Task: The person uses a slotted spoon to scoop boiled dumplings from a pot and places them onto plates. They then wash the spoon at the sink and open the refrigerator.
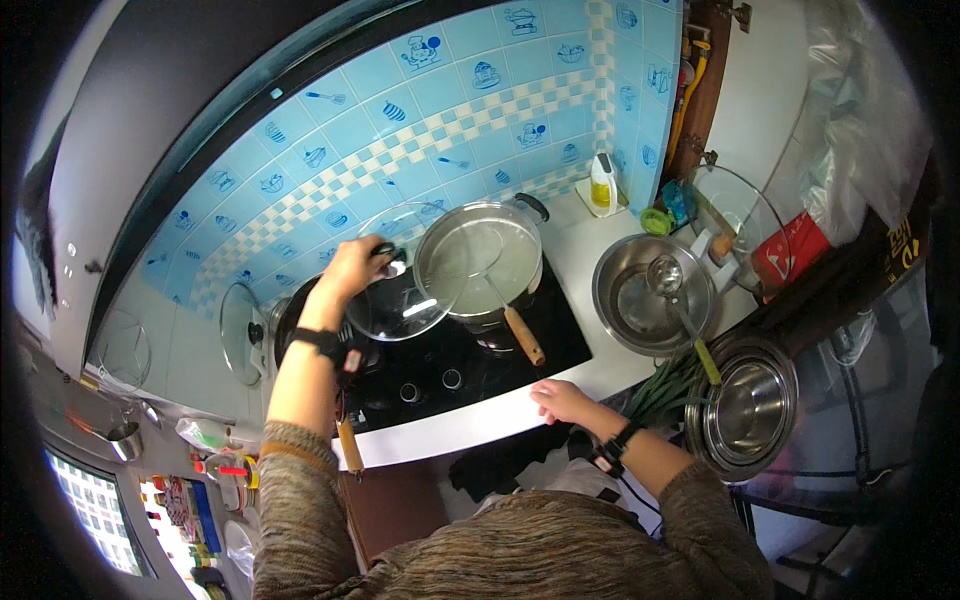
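Observation:
My left hand grips the black knob of a glass lid, raised over the left part of the black cooktop. Beside the lid sits a steel pot of cloudy liquid, with a wooden-handled utensil resting in it. My right hand is at the white counter's front edge, its fingers loosely curled with nothing visible in them. The lower part of the pot shows partly through the glass.
On the right are a steel bowl with a green-handled ladle, nested bowls, green leafy stalks and an oil bottle. Another glass lid stands at left. A tiled wall backs the cooktop.

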